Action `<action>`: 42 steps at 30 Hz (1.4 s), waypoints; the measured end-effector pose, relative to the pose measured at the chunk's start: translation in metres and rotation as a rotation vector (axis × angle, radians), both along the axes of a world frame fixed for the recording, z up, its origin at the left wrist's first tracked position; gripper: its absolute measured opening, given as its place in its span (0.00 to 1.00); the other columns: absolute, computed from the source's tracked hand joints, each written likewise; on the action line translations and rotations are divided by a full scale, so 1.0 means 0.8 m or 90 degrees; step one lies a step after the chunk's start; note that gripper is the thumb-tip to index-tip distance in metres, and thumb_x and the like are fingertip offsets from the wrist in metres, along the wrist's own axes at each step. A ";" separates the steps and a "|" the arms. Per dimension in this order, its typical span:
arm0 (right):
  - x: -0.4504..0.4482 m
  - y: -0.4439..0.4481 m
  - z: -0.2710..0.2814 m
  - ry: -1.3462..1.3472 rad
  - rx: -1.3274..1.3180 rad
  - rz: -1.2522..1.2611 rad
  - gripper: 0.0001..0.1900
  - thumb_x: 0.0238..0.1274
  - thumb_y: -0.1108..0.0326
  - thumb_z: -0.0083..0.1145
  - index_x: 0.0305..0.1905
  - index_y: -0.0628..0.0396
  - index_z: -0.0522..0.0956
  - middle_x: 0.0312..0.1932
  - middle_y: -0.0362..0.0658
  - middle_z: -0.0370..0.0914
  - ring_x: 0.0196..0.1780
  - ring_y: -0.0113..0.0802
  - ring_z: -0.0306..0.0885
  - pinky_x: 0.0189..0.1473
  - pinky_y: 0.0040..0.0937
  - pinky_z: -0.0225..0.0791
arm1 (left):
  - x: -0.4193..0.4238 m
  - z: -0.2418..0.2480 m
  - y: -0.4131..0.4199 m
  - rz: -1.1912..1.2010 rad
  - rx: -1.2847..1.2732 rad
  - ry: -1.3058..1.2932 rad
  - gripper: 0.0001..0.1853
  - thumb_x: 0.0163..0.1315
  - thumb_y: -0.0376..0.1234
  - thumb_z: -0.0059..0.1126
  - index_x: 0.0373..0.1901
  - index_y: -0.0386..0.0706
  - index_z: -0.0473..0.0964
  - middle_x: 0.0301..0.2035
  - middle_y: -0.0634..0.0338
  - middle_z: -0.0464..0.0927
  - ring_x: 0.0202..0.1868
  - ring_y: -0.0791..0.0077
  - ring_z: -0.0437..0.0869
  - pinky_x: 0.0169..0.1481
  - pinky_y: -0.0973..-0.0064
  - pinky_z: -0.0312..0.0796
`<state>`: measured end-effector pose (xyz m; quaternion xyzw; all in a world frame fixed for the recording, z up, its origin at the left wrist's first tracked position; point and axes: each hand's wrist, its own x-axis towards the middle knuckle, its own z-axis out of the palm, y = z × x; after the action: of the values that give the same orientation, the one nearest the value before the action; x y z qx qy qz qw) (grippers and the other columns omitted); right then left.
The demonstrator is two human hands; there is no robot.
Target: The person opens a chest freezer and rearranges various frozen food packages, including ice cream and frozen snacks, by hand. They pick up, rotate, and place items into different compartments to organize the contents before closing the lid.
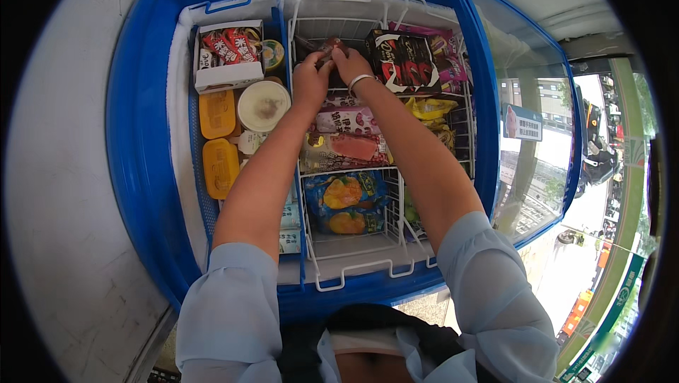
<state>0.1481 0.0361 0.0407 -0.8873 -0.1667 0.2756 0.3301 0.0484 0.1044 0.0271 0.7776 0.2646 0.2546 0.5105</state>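
Both my hands are deep in an open chest freezer, over the back compartment of a white wire basket (pixel 339 23). Between the fingertips of my left hand (pixel 312 78) and my right hand (pixel 350 66) is a brown wrapped ice-cream packet (pixel 333 44). My fingers cover part of it. Right beside my right hand stands a black Dove carton (pixel 407 59) with red-and-dark packets in it. Nearer to me, under my forearms, lie pink ice-cream packets (pixel 347 119) and a pale packet with a red bar pictured on it (pixel 360 147).
Blue walls (pixel 140 133) frame the freezer. At left are an open white carton (pixel 228 79), yellow tubs (pixel 220 168) and a round white-lidded tub (pixel 264 106). Blue packets picturing orange fruit (pixel 342 192) lie in the front compartment. A glass lid (pixel 530 171) is at right.
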 end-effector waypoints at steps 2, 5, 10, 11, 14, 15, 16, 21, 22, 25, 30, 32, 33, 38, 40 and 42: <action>0.032 -0.005 -0.041 0.151 0.081 -0.157 0.43 0.50 0.37 0.45 0.58 0.69 0.62 0.55 0.64 0.65 0.61 0.53 0.63 0.59 0.37 0.57 | -0.006 -0.007 -0.028 0.007 0.086 -0.059 0.16 0.57 0.32 0.57 0.46 0.38 0.73 0.41 0.47 0.77 0.41 0.58 0.80 0.43 0.68 0.71; 0.030 0.014 -0.051 0.366 0.235 -0.259 0.42 0.50 0.39 0.52 0.58 0.68 0.63 0.59 0.59 0.62 0.56 0.47 0.68 0.56 0.36 0.59 | -0.030 -0.034 -0.031 0.000 0.308 -0.134 0.16 0.56 0.31 0.56 0.47 0.38 0.72 0.47 0.50 0.74 0.48 0.54 0.75 0.51 0.68 0.69; 0.029 0.019 -0.057 0.498 0.407 -0.191 0.25 0.54 0.44 0.54 0.47 0.52 0.73 0.42 0.43 0.74 0.43 0.37 0.73 0.46 0.37 0.67 | -0.032 -0.018 -0.022 -0.059 0.393 -0.049 0.20 0.56 0.32 0.56 0.51 0.42 0.69 0.51 0.48 0.70 0.55 0.57 0.70 0.60 0.55 0.58; 0.023 0.023 -0.056 0.504 0.432 -0.165 0.24 0.54 0.43 0.54 0.47 0.52 0.74 0.42 0.43 0.74 0.44 0.36 0.72 0.47 0.37 0.66 | -0.030 -0.014 -0.016 -0.028 0.412 -0.020 0.20 0.56 0.33 0.56 0.52 0.43 0.69 0.52 0.48 0.69 0.55 0.55 0.69 0.60 0.54 0.57; -0.002 0.029 -0.036 0.463 0.439 -0.168 0.25 0.55 0.41 0.51 0.48 0.50 0.73 0.45 0.41 0.73 0.48 0.35 0.69 0.50 0.37 0.62 | -0.023 -0.012 -0.007 0.003 0.435 0.124 0.24 0.58 0.40 0.52 0.56 0.46 0.66 0.58 0.46 0.62 0.61 0.49 0.60 0.64 0.53 0.49; -0.001 0.026 -0.035 0.447 0.458 -0.168 0.26 0.55 0.41 0.51 0.48 0.51 0.73 0.46 0.42 0.73 0.48 0.35 0.69 0.50 0.36 0.62 | -0.020 -0.011 -0.010 -0.004 0.445 0.164 0.24 0.58 0.42 0.51 0.57 0.46 0.65 0.59 0.46 0.61 0.62 0.49 0.59 0.65 0.53 0.47; 0.000 0.022 -0.034 0.431 0.476 -0.168 0.26 0.55 0.41 0.51 0.49 0.51 0.73 0.46 0.42 0.73 0.48 0.34 0.69 0.50 0.35 0.62 | -0.017 -0.011 -0.013 -0.010 0.454 0.204 0.25 0.59 0.43 0.49 0.58 0.47 0.65 0.59 0.46 0.60 0.62 0.50 0.57 0.66 0.54 0.45; -0.025 -0.021 -0.020 -0.004 0.410 -0.064 0.16 0.57 0.64 0.55 0.49 0.58 0.73 0.49 0.42 0.72 0.49 0.29 0.69 0.47 0.29 0.64 | -0.010 -0.017 -0.019 -0.012 0.477 0.297 0.26 0.61 0.45 0.43 0.60 0.45 0.62 0.62 0.48 0.56 0.65 0.52 0.52 0.69 0.59 0.38; -0.032 -0.038 -0.007 -0.124 0.441 -0.063 0.15 0.56 0.68 0.55 0.49 0.59 0.73 0.49 0.44 0.72 0.49 0.31 0.69 0.48 0.29 0.64 | -0.012 -0.017 -0.018 0.001 0.475 0.286 0.26 0.62 0.44 0.42 0.60 0.43 0.62 0.62 0.48 0.57 0.65 0.52 0.53 0.69 0.60 0.39; -0.020 -0.099 0.040 -0.609 0.409 -0.106 0.15 0.48 0.71 0.57 0.43 0.59 0.75 0.45 0.50 0.73 0.50 0.45 0.69 0.52 0.37 0.62 | -0.011 -0.019 -0.016 0.030 0.476 0.278 0.26 0.61 0.43 0.44 0.59 0.43 0.63 0.61 0.47 0.57 0.64 0.52 0.54 0.68 0.60 0.40; 0.031 -0.167 0.032 -0.384 0.069 -0.301 0.17 0.55 0.64 0.53 0.51 0.54 0.72 0.50 0.53 0.67 0.54 0.49 0.63 0.54 0.44 0.60 | 0.003 -0.013 -0.018 -0.025 0.512 0.102 0.27 0.57 0.43 0.53 0.58 0.46 0.64 0.58 0.45 0.62 0.62 0.50 0.58 0.63 0.50 0.49; 0.035 -0.173 0.012 -0.391 0.117 -0.300 0.19 0.56 0.61 0.52 0.53 0.53 0.70 0.51 0.54 0.66 0.55 0.50 0.63 0.54 0.45 0.60 | 0.003 -0.017 -0.021 -0.024 0.512 0.104 0.27 0.58 0.44 0.52 0.58 0.46 0.64 0.58 0.45 0.62 0.62 0.50 0.59 0.63 0.51 0.49; 0.032 -0.172 0.008 -0.393 0.141 -0.300 0.20 0.57 0.60 0.52 0.54 0.52 0.70 0.52 0.55 0.65 0.56 0.50 0.62 0.54 0.46 0.60 | 0.002 -0.021 -0.022 -0.025 0.513 0.106 0.27 0.58 0.44 0.52 0.58 0.45 0.64 0.58 0.46 0.62 0.62 0.50 0.59 0.63 0.51 0.49; 0.022 -0.162 -0.013 -0.421 0.166 -0.301 0.20 0.55 0.61 0.53 0.54 0.52 0.69 0.53 0.55 0.63 0.54 0.51 0.64 0.52 0.46 0.61 | 0.005 -0.022 -0.038 -0.050 0.484 0.083 0.25 0.59 0.44 0.48 0.58 0.44 0.64 0.58 0.49 0.63 0.63 0.56 0.58 0.65 0.49 0.43; 0.012 -0.146 -0.012 -0.411 0.158 -0.324 0.20 0.55 0.62 0.53 0.54 0.51 0.69 0.52 0.55 0.63 0.52 0.51 0.64 0.51 0.46 0.62 | 0.013 -0.023 -0.049 -0.088 0.450 0.062 0.24 0.60 0.41 0.47 0.58 0.43 0.64 0.58 0.50 0.63 0.63 0.55 0.58 0.65 0.48 0.42; 0.011 -0.140 -0.012 -0.462 0.150 -0.307 0.21 0.55 0.63 0.52 0.55 0.48 0.68 0.51 0.56 0.62 0.50 0.52 0.65 0.49 0.45 0.62 | 0.020 -0.023 -0.061 -0.120 0.364 0.039 0.23 0.61 0.35 0.44 0.58 0.41 0.62 0.57 0.52 0.65 0.62 0.55 0.59 0.65 0.46 0.42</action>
<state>0.1571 -0.0759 0.0315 -0.8963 -0.0902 -0.1594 0.4039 0.0641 0.0558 0.0085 0.9182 0.1243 0.2469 0.2837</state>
